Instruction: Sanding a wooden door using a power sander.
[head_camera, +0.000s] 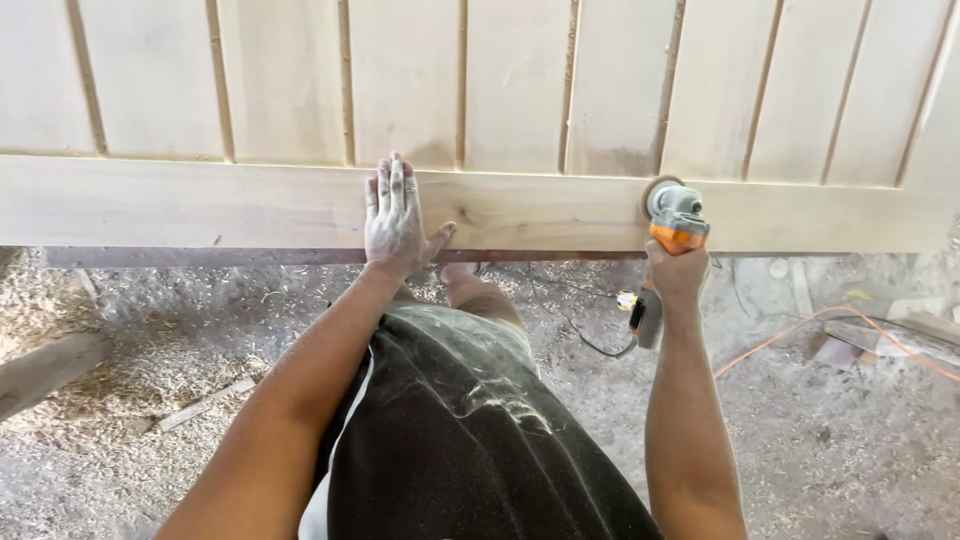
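Observation:
A large pale wooden door panel (250, 205) with vertical boards lies flat across the top of the view. My left hand (395, 215), dusty white, rests flat with spread fingers on its bottom rail. My right hand (678, 272) grips an orange and grey angle grinder (676, 222) by its body. The grinder's sanding disc presses on the same rail, to the right of my left hand. My legs in dark dusty shorts fill the lower middle.
The concrete floor (830, 440) below is strewn with sawdust and shavings, heaped at the left (120, 340). An orange cable (800, 330) and a dark cord (590, 340) trail on the floor at the right. Wood offcuts (880, 335) lie at the right edge.

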